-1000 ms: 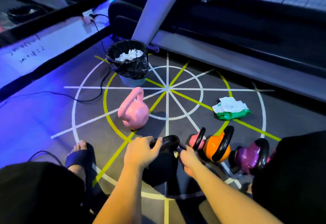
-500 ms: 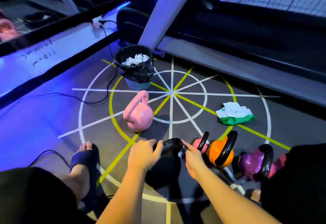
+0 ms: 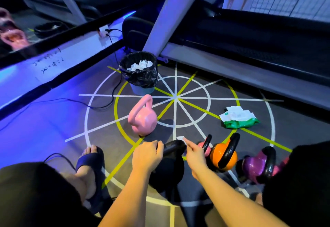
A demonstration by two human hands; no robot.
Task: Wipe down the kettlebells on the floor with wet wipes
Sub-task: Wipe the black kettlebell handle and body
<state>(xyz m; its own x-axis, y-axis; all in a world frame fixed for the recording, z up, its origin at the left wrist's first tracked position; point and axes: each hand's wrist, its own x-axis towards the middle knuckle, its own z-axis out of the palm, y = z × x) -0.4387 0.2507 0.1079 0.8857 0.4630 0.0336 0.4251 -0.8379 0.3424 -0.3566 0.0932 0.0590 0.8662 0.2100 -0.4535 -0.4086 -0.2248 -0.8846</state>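
Note:
A black kettlebell (image 3: 167,173) stands on the floor right in front of me. My left hand (image 3: 147,155) grips the left end of its handle. My right hand (image 3: 194,152) pinches a white wet wipe (image 3: 182,139) against the handle's right end. A pink kettlebell (image 3: 142,117) stands further out. To the right are a small pink (image 3: 203,147), an orange (image 3: 223,157) and a purple kettlebell (image 3: 257,166), all with black handles. A green pack of wet wipes (image 3: 238,117) lies open on the floor at the right.
A bin lined with a black bag (image 3: 140,76) holds used wipes behind the pink kettlebell. A treadmill frame (image 3: 232,69) runs along the back. A black cable (image 3: 100,105) trails on the left. My foot in a dark slipper (image 3: 89,166) is at lower left.
The view has tilted up slightly. My right hand has slid up along the handle's right end, and the white wipe now shows above its fingers. My left hand keeps its grip.

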